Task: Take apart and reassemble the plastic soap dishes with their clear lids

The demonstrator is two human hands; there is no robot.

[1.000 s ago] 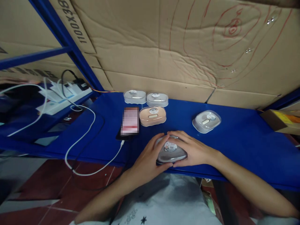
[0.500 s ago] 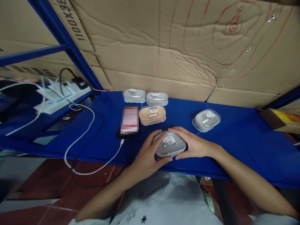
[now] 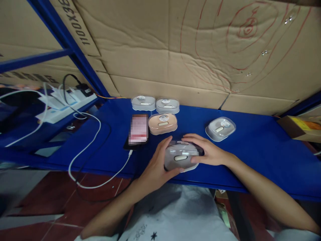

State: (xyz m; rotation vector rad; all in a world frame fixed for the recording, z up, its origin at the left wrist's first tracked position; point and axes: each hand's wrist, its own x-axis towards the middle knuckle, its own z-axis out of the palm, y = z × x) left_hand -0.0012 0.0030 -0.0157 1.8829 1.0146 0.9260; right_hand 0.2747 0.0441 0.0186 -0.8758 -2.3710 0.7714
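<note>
Near the front edge of the blue table (image 3: pixel 245 140), a grey oval container (image 3: pixel 175 161) with a clear cover sits between my two hands. Its pale oblong handle faces up. My left hand (image 3: pixel 159 160) is wrapped round its left side, thumb at the front edge. My right hand (image 3: pixel 207 150) grips the right side, fingers over the top back. Behind my left hand stands a peach container (image 3: pixel 163 129). Two more grey containers, one on the left (image 3: pixel 143 107) and one beside it (image 3: pixel 168 109), stand behind. A further grey container (image 3: pixel 217 135) is at the right.
A phone (image 3: pixel 138 129) lies left of the peach container, with a white cable (image 3: pixel 100 124) plugged in and looping over the table's front edge. The power strip (image 3: pixel 67 107) is at the left. A cardboard box (image 3: pixel 292 129) stands at the far right; cardboard (image 3: pixel 150 50) lines the back.
The held container has tilted so that its label now faces away at the back and its handle shows. My right hand has shifted, its thumb now higher on the container.
</note>
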